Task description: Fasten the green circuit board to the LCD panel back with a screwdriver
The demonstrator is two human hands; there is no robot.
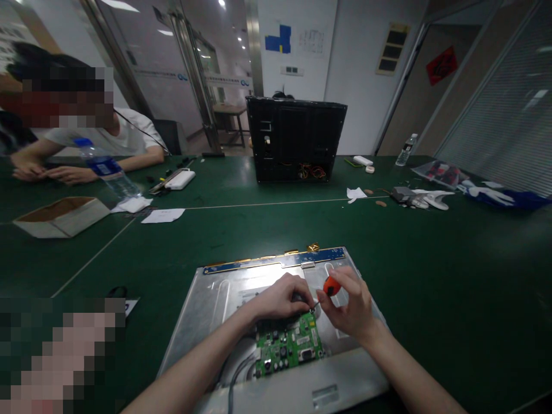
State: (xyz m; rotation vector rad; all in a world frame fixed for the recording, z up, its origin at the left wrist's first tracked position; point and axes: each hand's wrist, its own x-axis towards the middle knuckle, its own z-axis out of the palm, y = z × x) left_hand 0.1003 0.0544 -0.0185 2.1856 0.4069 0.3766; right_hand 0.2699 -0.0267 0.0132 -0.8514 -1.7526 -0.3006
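Observation:
My right hand [351,302] grips a screwdriver with an orange-red handle [332,286]. Its thin shaft slants down to the left, towards the upper right corner of a green circuit board [290,342]. Beside the tip, my left hand [288,296] rests with fingers curled and pinched together; whatever they hold is hidden. The board lies on the silver metal back of a flat display panel [207,310], and a grey cable [235,376] runs from the board's left side. Along the panel's far edge runs a narrow blue circuit strip [241,265].
A black monitor housing [297,135] stands upright across the green table [431,287]. On the left are an open box [62,218], a water bottle [107,169] and a seated person [129,132]. Gloves [431,199] and another bottle [406,150] are at right.

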